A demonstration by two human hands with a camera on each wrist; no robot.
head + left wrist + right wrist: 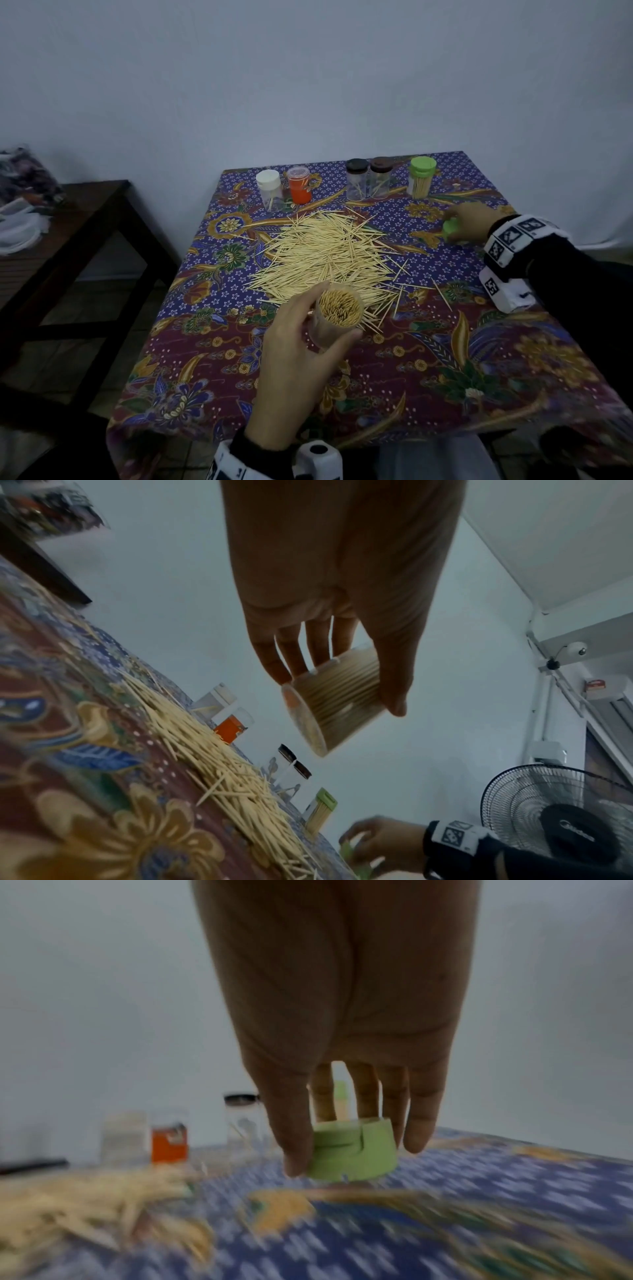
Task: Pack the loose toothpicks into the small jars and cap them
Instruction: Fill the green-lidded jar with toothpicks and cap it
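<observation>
- Head view: the left hand grips an uncapped jar packed full of toothpicks, held above the near edge of the loose toothpick pile in the middle of the patterned tablecloth. The right hand curls over a green cap near the right edge; most of the cap is hidden under the fingers. Five capped jars stand along the far edge: a white-capped jar, an orange jar, two dark-capped jars and a green-capped jar. The near part of the cloth is bare. A dark bench stands to the left, cut off by the frame.
- Left wrist view: thumb and fingers wrap the jar's clear wall, and the jar tilts clear of the table. A standing fan is at far right, partly cut off.
- Right wrist view: heavily blurred. Thumb and fingers pinch the green cap's sides; I cannot tell whether it touches the cloth. The far jars are only smears.
</observation>
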